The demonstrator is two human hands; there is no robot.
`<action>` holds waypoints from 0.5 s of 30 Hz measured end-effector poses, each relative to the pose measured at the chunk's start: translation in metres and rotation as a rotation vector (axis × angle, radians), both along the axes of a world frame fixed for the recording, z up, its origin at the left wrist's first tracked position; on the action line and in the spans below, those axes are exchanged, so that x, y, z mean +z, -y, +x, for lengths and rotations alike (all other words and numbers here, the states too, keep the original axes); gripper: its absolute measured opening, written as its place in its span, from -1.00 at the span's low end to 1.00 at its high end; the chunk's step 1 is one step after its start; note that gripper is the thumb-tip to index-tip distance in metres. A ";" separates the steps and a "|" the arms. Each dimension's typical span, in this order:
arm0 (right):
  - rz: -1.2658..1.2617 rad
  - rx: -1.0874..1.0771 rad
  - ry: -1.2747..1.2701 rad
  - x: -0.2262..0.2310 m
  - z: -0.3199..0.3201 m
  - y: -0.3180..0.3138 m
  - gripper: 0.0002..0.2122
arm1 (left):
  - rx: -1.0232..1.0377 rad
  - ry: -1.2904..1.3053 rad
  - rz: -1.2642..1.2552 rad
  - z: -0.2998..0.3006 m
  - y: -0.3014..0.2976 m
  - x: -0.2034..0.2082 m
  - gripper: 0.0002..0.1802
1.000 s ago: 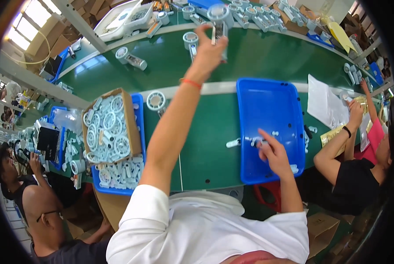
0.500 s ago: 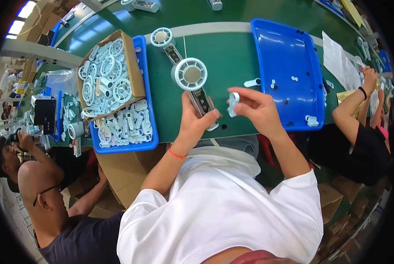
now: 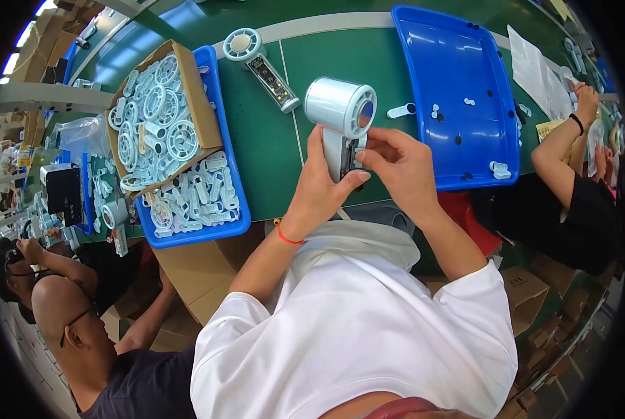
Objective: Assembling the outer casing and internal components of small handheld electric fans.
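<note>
My left hand [image 3: 319,178] is wrapped round the handle of a pale blue handheld fan [image 3: 335,105]. The fan's round head points up, turned to the right, and the open side of its handle shows dark circuit parts. At that open side, my right hand [image 3: 399,164] pinches a small pale blue plastic piece [image 3: 360,142], mostly hidden by the fingers. A second handheld fan [image 3: 270,77] with its circuit board exposed lies on the green table beyond my left hand. Right of the held fan lies a small pale blue part [image 3: 401,111] with a dark end.
On the left, a cardboard box [image 3: 211,115] of pale rings and parts stands in a blue tray [image 3: 240,216] with several more pieces. A blue tray [image 3: 459,70] at right holds a few small parts. Co-workers sit on both sides; a plastic bag [image 3: 536,77] lies far right.
The held fan has turned so its head faces right instead of up at me. My right hand has brought the small plastic piece left to the handle.
</note>
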State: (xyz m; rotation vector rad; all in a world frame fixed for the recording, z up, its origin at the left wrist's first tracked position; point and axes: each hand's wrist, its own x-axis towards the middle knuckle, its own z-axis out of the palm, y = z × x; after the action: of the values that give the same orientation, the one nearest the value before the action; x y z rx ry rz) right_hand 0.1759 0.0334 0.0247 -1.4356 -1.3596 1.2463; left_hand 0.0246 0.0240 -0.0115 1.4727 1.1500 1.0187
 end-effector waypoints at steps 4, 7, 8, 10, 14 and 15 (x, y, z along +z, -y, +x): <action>-0.038 -0.035 -0.047 0.001 0.002 0.003 -0.74 | 0.003 -0.058 0.000 0.001 -0.003 0.000 -0.04; -0.058 -0.019 -0.049 0.004 0.006 0.002 -0.73 | 0.000 -0.081 -0.009 0.003 -0.004 0.004 -0.06; -0.092 -0.012 -0.056 0.004 0.007 0.001 -0.73 | -0.003 -0.082 -0.012 0.004 -0.003 0.005 -0.06; -0.128 -0.009 -0.064 0.003 0.009 -0.001 -0.73 | -0.018 -0.094 -0.048 0.005 -0.001 0.005 -0.09; -0.114 -0.019 -0.069 -0.001 0.010 0.000 -0.77 | -0.012 -0.145 0.013 0.007 -0.003 0.002 -0.12; -0.085 -0.029 -0.097 -0.003 0.010 0.000 -0.78 | -0.013 -0.156 0.022 0.008 -0.004 0.002 -0.12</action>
State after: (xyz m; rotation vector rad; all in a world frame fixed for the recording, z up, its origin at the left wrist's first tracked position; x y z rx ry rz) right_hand 0.1860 0.0333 0.0218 -1.4287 -1.2304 1.3507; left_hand 0.0321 0.0279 -0.0090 1.5982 1.2407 0.9230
